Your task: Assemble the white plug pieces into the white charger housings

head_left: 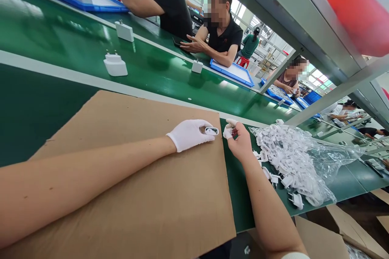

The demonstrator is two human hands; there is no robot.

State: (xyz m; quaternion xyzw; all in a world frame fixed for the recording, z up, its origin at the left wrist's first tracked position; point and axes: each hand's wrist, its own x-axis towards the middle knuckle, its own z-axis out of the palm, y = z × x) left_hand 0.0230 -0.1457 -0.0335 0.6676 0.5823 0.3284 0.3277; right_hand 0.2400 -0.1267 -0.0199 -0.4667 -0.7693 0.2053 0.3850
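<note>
My left hand (189, 135), in a white glove, is closed around a white charger housing (212, 130). The housing's hollow end points right, and some parts show inside it. Just to the right, my right hand (241, 141) has white covers on its fingertips. Its fingers are curled together close to the housing but apart from it; what they pinch, if anything, is too small to name. Under my left arm lies a brown cardboard sheet (146, 194). Beyond my right hand, a pile of white plug pieces (285, 153) spills from a clear plastic bag (331, 160).
White chargers stand on the green conveyor belt (158, 73), one near charger (115, 65) at left. Across it, co-workers sit by a blue tray (232, 74). A grey metal frame (328, 20) slants overhead at right, with a red bin (349, 8) above.
</note>
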